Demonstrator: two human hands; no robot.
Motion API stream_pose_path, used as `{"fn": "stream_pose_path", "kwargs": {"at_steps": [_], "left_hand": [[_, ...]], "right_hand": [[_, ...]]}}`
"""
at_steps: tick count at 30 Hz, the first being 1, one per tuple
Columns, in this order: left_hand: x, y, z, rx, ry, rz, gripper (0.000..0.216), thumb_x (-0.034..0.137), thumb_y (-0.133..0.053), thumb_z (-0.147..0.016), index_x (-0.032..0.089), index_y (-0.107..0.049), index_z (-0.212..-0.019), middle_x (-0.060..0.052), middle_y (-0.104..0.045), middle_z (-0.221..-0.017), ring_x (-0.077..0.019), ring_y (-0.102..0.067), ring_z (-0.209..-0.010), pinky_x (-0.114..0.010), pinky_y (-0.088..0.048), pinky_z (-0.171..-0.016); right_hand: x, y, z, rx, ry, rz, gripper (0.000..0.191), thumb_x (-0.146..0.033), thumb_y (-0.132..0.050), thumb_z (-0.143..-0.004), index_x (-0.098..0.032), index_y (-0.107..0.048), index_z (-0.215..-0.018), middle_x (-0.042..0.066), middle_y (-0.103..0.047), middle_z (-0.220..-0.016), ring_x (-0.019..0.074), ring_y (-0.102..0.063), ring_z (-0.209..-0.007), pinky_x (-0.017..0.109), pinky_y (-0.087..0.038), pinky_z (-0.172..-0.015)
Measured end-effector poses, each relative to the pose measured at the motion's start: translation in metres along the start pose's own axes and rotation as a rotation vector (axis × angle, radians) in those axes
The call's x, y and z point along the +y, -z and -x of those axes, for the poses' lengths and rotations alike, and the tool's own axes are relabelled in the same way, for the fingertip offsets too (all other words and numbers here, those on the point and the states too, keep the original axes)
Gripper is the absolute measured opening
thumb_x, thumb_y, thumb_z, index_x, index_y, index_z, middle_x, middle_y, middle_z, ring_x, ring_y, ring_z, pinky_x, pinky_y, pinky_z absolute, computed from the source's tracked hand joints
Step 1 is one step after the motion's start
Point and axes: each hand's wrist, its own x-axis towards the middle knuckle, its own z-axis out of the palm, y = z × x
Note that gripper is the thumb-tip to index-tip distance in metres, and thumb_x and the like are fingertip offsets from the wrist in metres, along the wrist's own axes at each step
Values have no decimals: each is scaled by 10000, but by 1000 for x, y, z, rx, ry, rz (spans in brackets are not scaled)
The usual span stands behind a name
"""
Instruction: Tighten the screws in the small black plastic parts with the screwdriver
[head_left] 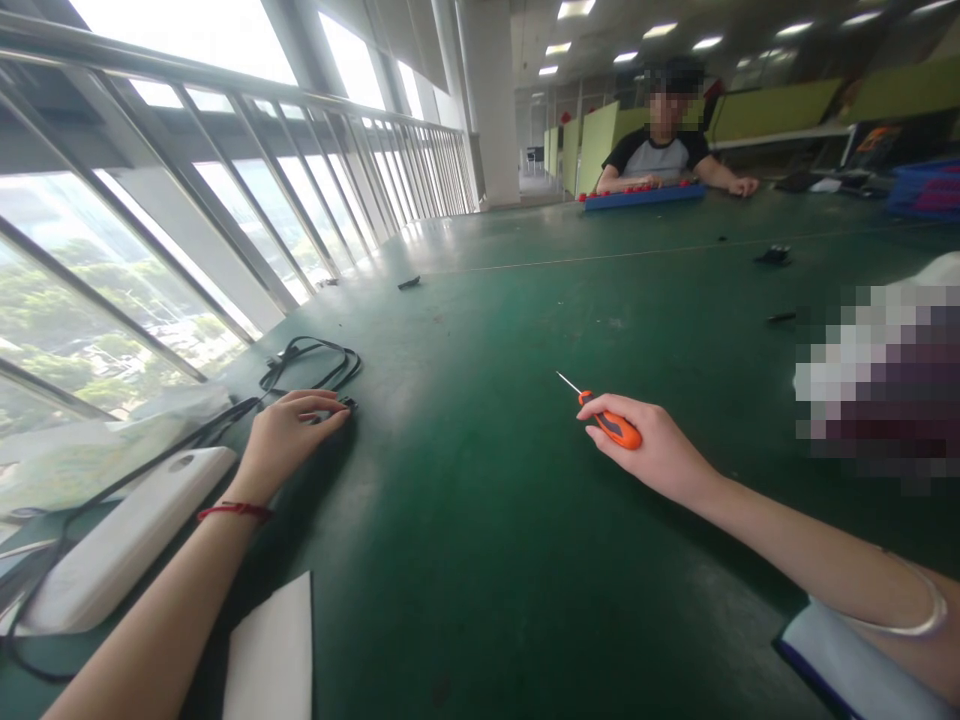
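Note:
My right hand [651,437] is closed round the orange and grey handle of a screwdriver [616,428]. The thin metal shaft points away and to the left, over the green table [480,520]. On the left, my left hand [296,430], with a red cord at the wrist, has its thumb and fingers pinched on a small black piece [347,404]. My fingers cover most of that piece, so its kind does not show. Just beyond this hand lies a looped black cable [330,368] on the tabletop.
A long white object [142,540] and a plastic bag [97,455] lie left of my arm, with a white card [271,650] nearer. Small black bits [774,255] lie farther off. Across the table, a person sits behind a blue tray [645,197]. Metal railings [247,190] run along the left.

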Motion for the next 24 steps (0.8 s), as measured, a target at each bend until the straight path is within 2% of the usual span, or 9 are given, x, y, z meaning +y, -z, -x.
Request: {"fn": "stream_pose_path", "kwargs": {"at_steps": [2,5,7,12,20,24], "left_hand": [[4,5,1,58,60,39,301,415,-658,-668,164,-726,-820,-45,-710,-1065,-204,-657,-902,-296,-501,-864],[9,10,2,109,166,40,330,408,-670,-674,156,-733,-877,-27,-737,-885,-203,-656,-846,-275,-484,-806],[9,11,1,79,222,45,367,414,-680,-677,151,-739,-926,-16,-730,-774,-197,-643,-802,-250,-463,-740],[3,7,-2,-4,276,57,439,454,-692,-680,144,-735,-987,6,-704,-687,-151,-569,-659,-214,-395,-624],[-3,3,-4,32,266,88,435,447,-715,-626,143,-748,-935,4,-707,-678,-165,-586,-676,-221,-398,-632],[1,5,-3,101,286,142,439,435,-684,-657,132,-746,-968,-30,-723,-767,-189,-618,-771,-243,-430,-717]], "right_hand": [[0,0,0,-6,-1,-3,153,-305,-580,-824,-216,-647,-929,38,-694,-1012,201,-666,-879,353,-508,-803],[0,0,0,-16,-4,-2,160,-310,-578,-825,-214,-647,-934,42,-692,-1021,206,-665,-881,360,-509,-797],[0,0,0,-18,-8,-1,161,-310,-575,-827,-213,-646,-934,43,-692,-1018,206,-665,-879,362,-510,-799],[-1,0,0,-25,-18,-2,169,-315,-577,-824,-212,-649,-937,44,-692,-1018,207,-667,-875,363,-514,-797],[-1,0,0,-27,-20,17,163,-307,-572,-827,-223,-649,-944,39,-696,-1030,209,-666,-884,376,-510,-816],[-1,0,0,-34,-29,10,171,-315,-576,-825,-221,-650,-947,44,-693,-1036,212,-666,-894,375,-514,-818]]}}
